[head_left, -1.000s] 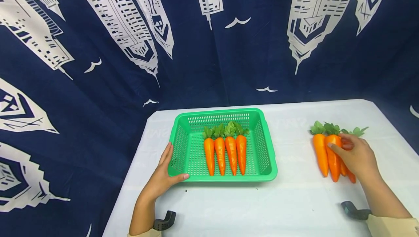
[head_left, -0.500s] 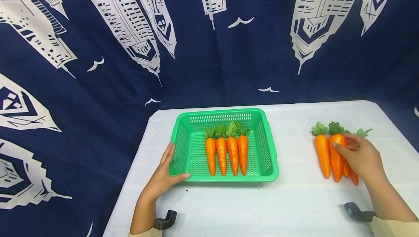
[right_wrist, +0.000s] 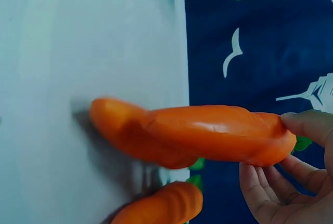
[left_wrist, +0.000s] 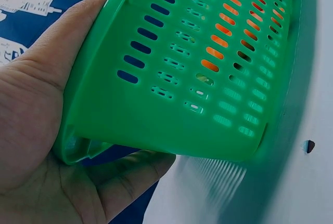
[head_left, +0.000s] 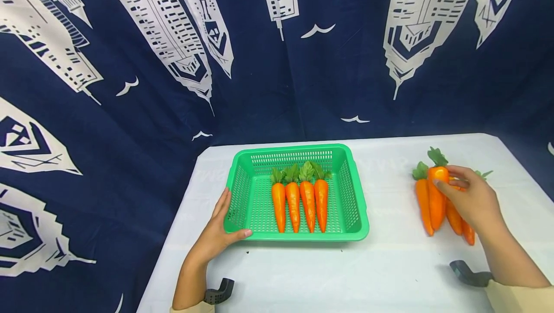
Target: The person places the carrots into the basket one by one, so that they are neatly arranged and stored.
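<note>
A green plastic basket (head_left: 346, 197) holds a row of several carrots (head_left: 292, 205) with leafy tops. My left hand (head_left: 216, 231) grips its near left corner, the thumb along the front rim and the fingers on the left side; the left wrist view shows this hand (left_wrist: 47, 99) close against the perforated wall. On the right, my right hand (head_left: 473, 202) pinches one carrot (head_left: 437, 197) near its leafy end, thumb on one side and fingertips on the other. This carrot (right_wrist: 218, 133) is lifted over another carrot (right_wrist: 130, 133) in the right wrist view.
Beside and below the right hand, more carrots (head_left: 424, 207) lie on the white table (head_left: 346, 279). A dark blue cloth (head_left: 303, 87) printed with white buildings and birds hangs behind the table. Each wrist wears a dark camera mount (head_left: 469, 274).
My right hand has raised the carrot slightly off the pile and moved it a little left and away. My left hand stays at the basket corner.
</note>
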